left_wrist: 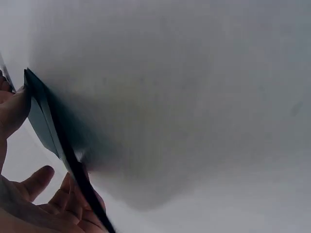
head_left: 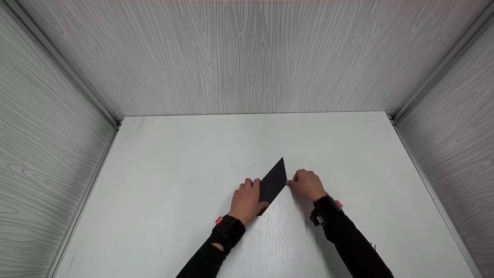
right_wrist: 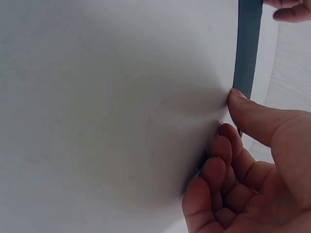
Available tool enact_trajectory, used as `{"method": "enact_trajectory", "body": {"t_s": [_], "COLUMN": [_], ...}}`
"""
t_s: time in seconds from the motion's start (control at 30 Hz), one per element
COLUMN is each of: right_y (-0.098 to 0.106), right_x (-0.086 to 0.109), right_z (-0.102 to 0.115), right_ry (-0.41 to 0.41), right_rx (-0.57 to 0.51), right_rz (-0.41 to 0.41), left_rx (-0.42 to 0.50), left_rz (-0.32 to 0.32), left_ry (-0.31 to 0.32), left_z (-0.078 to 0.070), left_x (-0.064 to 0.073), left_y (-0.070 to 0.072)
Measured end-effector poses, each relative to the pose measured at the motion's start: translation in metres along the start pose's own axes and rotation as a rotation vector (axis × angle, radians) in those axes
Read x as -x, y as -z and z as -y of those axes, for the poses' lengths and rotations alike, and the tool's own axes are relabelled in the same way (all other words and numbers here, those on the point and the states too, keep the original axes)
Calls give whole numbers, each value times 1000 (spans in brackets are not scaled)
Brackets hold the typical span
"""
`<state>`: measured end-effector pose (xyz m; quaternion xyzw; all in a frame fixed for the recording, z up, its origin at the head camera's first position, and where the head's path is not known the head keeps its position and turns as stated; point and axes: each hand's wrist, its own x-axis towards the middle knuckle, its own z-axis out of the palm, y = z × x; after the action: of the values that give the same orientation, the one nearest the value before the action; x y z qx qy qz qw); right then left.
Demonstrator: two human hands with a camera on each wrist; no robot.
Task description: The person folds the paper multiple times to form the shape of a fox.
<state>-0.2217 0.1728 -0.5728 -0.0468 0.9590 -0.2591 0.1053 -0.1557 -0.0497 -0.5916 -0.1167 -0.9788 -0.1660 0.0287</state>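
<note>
A sheet of dark paper (head_left: 273,180), folded into a slanted four-sided shape, is held above the white tabletop. My left hand (head_left: 246,199) grips its left side, thumb over the near face and fingers along the far edge. At the paper's right corner my right hand (head_left: 307,184) pinches the edge between thumb and finger, the other fingers curled. Layers of the folded paper (left_wrist: 43,121) show edge-on in the left wrist view. From the right wrist, the paper (right_wrist: 248,48) appears as a narrow dark strip running up from the right thumb (right_wrist: 257,116).
The white tabletop (head_left: 173,154) extends around both hands. Grey wood-grain panels stand at the back (head_left: 247,58), on the left (head_left: 50,135) and on the right (head_left: 455,116). Both wrists wear black bands over dark sleeves.
</note>
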Motion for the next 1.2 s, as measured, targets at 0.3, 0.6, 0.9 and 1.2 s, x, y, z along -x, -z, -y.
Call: {"method": "enact_trajectory", "body": {"t_s": [0.3,0.6,0.9,1.2], "right_y": [-5,-8,-14,-12], "right_x": [1,1,2,11], "right_z": [7,7,9,19], "right_ry": [31,36,152,280], "right_rx": [26,37,-118,-462], "right_rz": [-31,-44,-40,-27], "left_rx": [158,420,690,944], "left_rz": [48,-7,-27,-103], "left_ry": [73,180,251,356], "left_z": [-2,3,9,7], "left_x": [3,8,6,1], "left_y": [-2,-5,3,21]}}
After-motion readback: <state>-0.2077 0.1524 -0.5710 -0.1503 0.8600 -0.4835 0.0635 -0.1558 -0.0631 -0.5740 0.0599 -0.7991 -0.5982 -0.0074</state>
